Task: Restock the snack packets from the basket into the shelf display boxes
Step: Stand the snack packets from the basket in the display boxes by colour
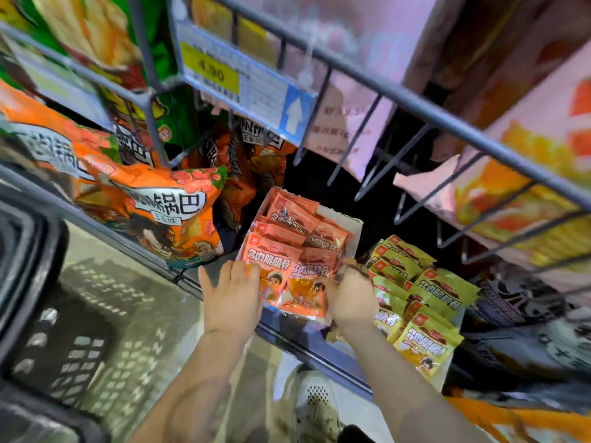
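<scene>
- I see the front orange snack packets [271, 276] standing upright at the mouth of the white display box [351, 228] on the low shelf [319, 346], long axis running from 6 up to 12 o'clock.
- My left hand [232, 295] sits at 9 o'clock of those packets — fingers [252, 270] straight and close together, laid flat on the left packet's face.
- My right hand [350, 298] sits at 3 o'clock, fingers curled on the right packet's edge; both look equally near.
- I judge the next push goes toward 12 o'clock, deeper into the box.
- Yellow packets [415, 302] stand just right; the dark basket [64, 330] lies at 8 o'clock.
</scene>
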Tool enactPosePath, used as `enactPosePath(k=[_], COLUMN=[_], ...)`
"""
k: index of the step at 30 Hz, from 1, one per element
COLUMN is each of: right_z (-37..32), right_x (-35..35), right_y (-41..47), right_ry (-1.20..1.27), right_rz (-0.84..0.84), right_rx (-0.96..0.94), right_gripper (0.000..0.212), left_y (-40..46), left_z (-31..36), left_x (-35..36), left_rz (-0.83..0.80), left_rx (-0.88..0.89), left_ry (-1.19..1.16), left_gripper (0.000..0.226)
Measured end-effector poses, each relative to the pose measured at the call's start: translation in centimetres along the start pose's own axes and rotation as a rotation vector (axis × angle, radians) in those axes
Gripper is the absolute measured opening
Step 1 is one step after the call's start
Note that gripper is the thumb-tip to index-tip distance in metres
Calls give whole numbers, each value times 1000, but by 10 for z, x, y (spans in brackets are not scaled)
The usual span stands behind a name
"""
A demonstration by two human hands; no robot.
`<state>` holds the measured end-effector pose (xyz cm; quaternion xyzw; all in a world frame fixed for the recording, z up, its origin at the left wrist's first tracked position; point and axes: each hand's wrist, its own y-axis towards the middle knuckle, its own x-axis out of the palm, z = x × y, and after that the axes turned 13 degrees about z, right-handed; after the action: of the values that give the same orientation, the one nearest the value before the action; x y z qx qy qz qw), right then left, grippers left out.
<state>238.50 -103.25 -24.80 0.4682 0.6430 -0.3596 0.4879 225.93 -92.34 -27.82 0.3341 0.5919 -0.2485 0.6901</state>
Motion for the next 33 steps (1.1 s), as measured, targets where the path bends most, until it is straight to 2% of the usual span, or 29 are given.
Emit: enactPosePath(k=[2, 5, 9, 13, 16, 17, 21, 26, 28, 31, 33], right_z=[-5, -18, -42, -74, -108, -119, -162, -213, -233, -260, -276], right_x=[-18, -47, -79, -108, -134, -141, -162, -176, -178, -178, -176], right_y=[-5, -12, -29, -53, -76, -85, -120, -170, -191, -220, -237], right_ry=[-118, -214, -263, -275, -235, -211, -164, -100, -84, -83, -85], right_rz=[2, 21, 4, 37, 132, 169, 24, 39, 34, 9, -7], right_rx=[-125, -282, -398, -552, -644, -676, -789, -949, -1020, -1116, -1160], right_gripper=[23, 27, 38, 40, 38, 40, 43, 40, 40, 42, 41], left_y=[2, 0, -4, -15, -31, -38, -70, -119, -138, -165, -177], left_z=[-1, -10, -29, -59, -87, -98, -144, -199, -217, -248, -266], left_x=[-17, -45, -86, -136, -174, -186, -226, -270, -285, -297, -302], left_rz=[-20, 43, 148, 265, 309, 314, 285, 186, 174, 247, 201], left_rx=[1, 8, 25, 15, -13, -31, -114, -304, -352, -391, -435], left_ry=[20, 39, 93, 108, 141, 147, 194, 242, 282, 290, 309], left_gripper=[35, 35, 30, 38, 36, 35, 41, 45, 35, 21, 32])
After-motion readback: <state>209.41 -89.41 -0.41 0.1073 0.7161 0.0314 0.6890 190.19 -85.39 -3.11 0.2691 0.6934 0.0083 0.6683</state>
